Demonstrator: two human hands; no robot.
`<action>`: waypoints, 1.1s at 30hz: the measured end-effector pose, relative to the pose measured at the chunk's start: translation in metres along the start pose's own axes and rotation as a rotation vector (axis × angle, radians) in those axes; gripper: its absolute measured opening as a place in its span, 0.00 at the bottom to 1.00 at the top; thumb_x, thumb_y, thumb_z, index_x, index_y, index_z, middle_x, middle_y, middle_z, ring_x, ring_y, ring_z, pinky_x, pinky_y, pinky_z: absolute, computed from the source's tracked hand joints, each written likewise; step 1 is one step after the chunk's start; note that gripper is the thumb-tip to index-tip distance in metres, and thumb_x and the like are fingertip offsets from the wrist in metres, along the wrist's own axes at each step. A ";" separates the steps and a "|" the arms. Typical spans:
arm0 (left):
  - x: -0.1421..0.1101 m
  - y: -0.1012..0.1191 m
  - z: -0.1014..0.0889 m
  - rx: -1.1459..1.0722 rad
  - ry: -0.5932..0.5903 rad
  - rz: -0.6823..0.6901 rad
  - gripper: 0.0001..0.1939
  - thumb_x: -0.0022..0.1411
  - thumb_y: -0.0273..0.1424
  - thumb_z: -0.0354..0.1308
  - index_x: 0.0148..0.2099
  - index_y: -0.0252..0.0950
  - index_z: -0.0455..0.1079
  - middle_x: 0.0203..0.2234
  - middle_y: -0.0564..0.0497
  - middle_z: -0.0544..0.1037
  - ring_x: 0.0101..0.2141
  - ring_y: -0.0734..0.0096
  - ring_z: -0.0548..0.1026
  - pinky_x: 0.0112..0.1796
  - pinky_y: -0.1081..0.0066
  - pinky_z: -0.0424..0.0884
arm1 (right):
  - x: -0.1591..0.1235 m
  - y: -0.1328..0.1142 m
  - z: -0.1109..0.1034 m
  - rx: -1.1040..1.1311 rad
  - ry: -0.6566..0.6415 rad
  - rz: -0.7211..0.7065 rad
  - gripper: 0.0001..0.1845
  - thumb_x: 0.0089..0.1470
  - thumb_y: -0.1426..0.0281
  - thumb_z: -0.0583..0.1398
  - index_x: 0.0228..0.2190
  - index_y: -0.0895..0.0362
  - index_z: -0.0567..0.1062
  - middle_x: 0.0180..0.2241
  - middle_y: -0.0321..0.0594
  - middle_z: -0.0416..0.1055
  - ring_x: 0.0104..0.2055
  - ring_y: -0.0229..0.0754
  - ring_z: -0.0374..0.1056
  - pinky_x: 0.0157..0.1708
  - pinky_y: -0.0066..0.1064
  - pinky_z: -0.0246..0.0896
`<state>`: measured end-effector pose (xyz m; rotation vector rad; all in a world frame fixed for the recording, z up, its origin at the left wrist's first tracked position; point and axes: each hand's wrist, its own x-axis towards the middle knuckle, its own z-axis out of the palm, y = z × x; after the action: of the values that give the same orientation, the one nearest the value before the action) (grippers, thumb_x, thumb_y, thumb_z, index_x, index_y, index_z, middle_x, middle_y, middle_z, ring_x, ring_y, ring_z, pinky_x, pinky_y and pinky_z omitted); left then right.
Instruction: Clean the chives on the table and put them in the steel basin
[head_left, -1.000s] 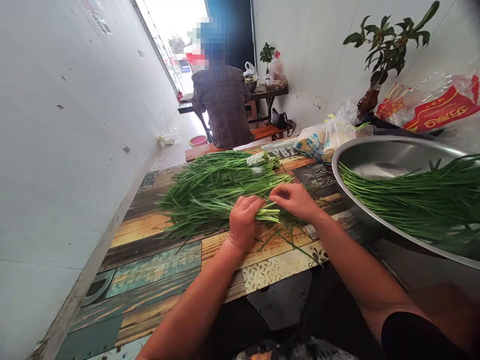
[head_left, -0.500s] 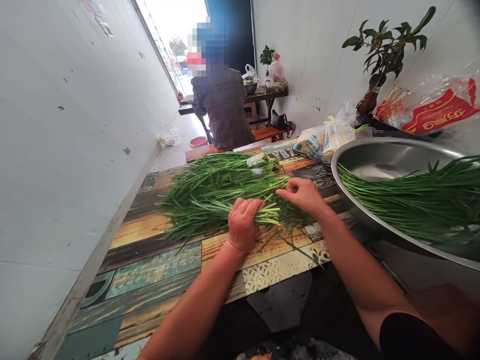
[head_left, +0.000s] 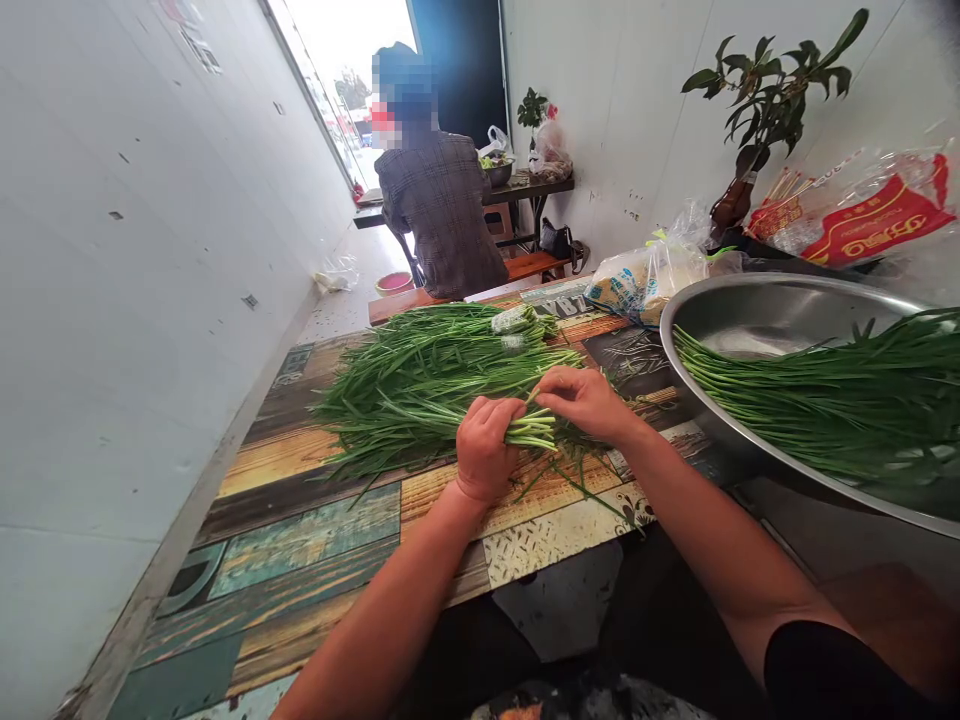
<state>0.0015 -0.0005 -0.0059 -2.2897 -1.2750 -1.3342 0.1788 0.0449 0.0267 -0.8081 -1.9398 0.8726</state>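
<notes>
My left hand (head_left: 486, 440) is wrapped round a small bunch of garlic chives (head_left: 534, 432), whose pale cut ends point right and whose leaves trail left over the table. Close beside it, my right hand (head_left: 583, 402) is closed in a pinch on a thin chive stalk (head_left: 533, 394) at the top of that bunch. Behind both hands lies a larger heap of garlic chives (head_left: 420, 345), part of it bound with a whitish band (head_left: 510, 320). Loose trimmings (head_left: 577, 470) are scattered under and beside my right hand.
A large steel basin (head_left: 679, 300) at the right holds more long chives (head_left: 817, 400). Plastic bags (head_left: 652, 280) and a potted plant (head_left: 750, 150) stand behind it. Beyond the wood-patterned table (head_left: 315, 530), a person (head_left: 442, 215) sits with their back to me.
My right hand has moved left and slightly down, from above the heap to the held bunch, where it now pinches a stalk. My left hand keeps its grip almost unmoved.
</notes>
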 end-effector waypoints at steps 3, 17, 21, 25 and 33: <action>-0.001 -0.002 0.001 -0.026 -0.013 0.009 0.08 0.65 0.28 0.49 0.40 0.35 0.70 0.32 0.46 0.79 0.32 0.67 0.73 0.37 0.67 0.66 | 0.000 0.000 -0.001 -0.038 0.035 -0.016 0.07 0.50 0.69 0.59 0.26 0.58 0.77 0.28 0.37 0.72 0.32 0.36 0.67 0.35 0.28 0.60; 0.002 -0.002 -0.004 0.049 0.293 -0.168 0.10 0.66 0.29 0.49 0.46 0.34 0.70 0.34 0.47 0.78 0.35 0.68 0.73 0.40 0.67 0.67 | 0.000 0.013 0.010 -0.576 0.097 0.041 0.10 0.52 0.65 0.63 0.24 0.57 0.75 0.28 0.40 0.68 0.35 0.41 0.62 0.35 0.31 0.55; 0.003 -0.002 -0.006 0.058 0.300 -0.192 0.10 0.66 0.31 0.50 0.43 0.35 0.72 0.33 0.47 0.78 0.35 0.68 0.73 0.40 0.66 0.68 | 0.002 0.018 0.011 -0.693 0.204 0.028 0.08 0.56 0.67 0.58 0.31 0.57 0.77 0.33 0.44 0.68 0.40 0.45 0.61 0.41 0.35 0.56; 0.002 -0.004 -0.004 0.052 0.287 -0.188 0.09 0.66 0.31 0.50 0.41 0.35 0.72 0.31 0.49 0.78 0.35 0.68 0.73 0.40 0.66 0.68 | 0.006 0.027 0.005 -0.785 0.255 0.010 0.07 0.54 0.71 0.59 0.33 0.54 0.78 0.38 0.45 0.68 0.44 0.49 0.57 0.44 0.40 0.55; 0.000 -0.006 -0.001 -0.016 0.226 -0.227 0.08 0.65 0.31 0.53 0.44 0.37 0.71 0.32 0.50 0.74 0.35 0.69 0.74 0.37 0.69 0.69 | 0.004 0.010 -0.006 -0.290 0.220 -0.150 0.06 0.54 0.68 0.59 0.29 0.56 0.75 0.34 0.41 0.71 0.40 0.42 0.65 0.44 0.36 0.61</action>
<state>-0.0038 0.0032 -0.0069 -1.9807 -1.4817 -1.6278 0.1841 0.0546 0.0225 -0.8726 -1.9241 0.3991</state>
